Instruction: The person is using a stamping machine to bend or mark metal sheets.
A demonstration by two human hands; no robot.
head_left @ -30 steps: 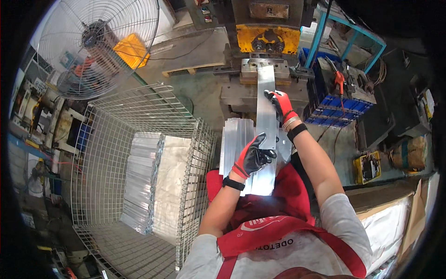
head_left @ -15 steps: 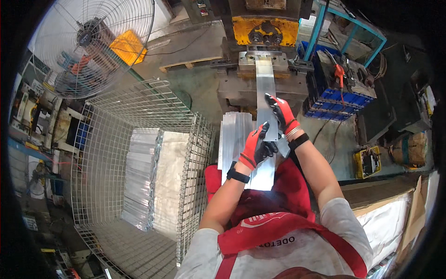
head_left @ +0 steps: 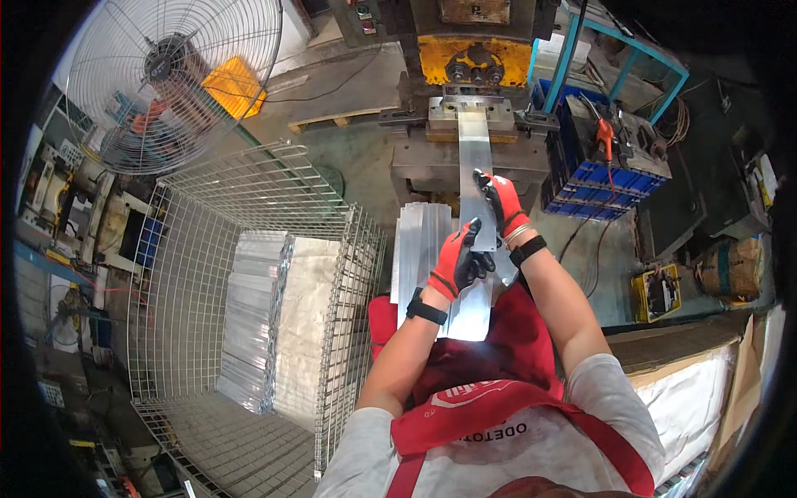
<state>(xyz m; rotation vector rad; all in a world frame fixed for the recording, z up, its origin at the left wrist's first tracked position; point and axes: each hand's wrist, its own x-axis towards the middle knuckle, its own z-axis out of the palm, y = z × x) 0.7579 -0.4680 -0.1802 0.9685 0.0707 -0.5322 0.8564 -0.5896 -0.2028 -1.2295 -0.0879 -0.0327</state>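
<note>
- Head view looks down on a person seated before a yellow press (head_left: pixel 473 58), with a long metal strip (head_left: pixel 475 249) running from the lap forward to the press bed.
- Left hand (head_left: pixel 458 259), in a red-and-black glove, lies on the strip's near half, fingers closed over its left edge.
- Right hand (head_left: pixel 501 202), gloved alike, rests further forward, fingers curled on the strip's right edge.
- By its look the strip is thin sheet metal: stiff across its width, likely springy along its length, light for its size. Its bare surface shines, so it probably slides easily, and the edges may be sharp; holding it by both long edges, hands apart, seems the steady way.
- More strips of the same kind (head_left: pixel 422 249) lie stacked just left of it; others fill a wire mesh basket (head_left: pixel 349 274) at the person's left.
- Hidden or unclear: the strip's far end disappears under the press tooling, its near end is washed out by glare, and whatever carries the stack cannot be seen.
- A large fan (head_left: pixel 174 79) stands beyond the basket; blue crates (head_left: pixel 594 178) sit to the right.
</note>
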